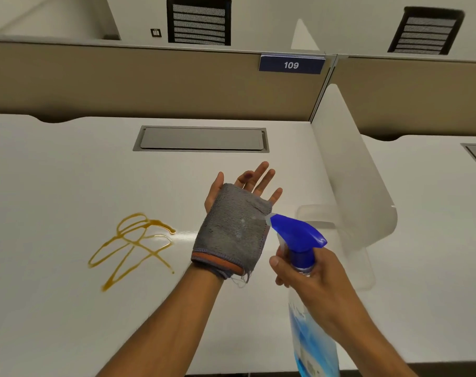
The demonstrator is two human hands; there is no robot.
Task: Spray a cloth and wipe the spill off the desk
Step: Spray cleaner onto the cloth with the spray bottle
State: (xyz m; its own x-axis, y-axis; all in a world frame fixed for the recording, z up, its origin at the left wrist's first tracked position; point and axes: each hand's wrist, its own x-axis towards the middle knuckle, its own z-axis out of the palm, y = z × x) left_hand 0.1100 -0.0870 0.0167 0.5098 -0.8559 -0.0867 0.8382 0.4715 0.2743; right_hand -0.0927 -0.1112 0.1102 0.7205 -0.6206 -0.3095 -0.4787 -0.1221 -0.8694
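A: Where is the cloth [231, 229] relative to the spill [133, 246]?

B: Just right of it, folded and lying across the left hand [239, 197], whose palm is up with fingers spread flat, gripping nothing.

A: And the spray bottle [304, 281]?

B: Further right of the spill, grasped at the neck by the right hand [310, 276], nozzle almost touching the cloth. The spill sits on the white desk [54, 170].
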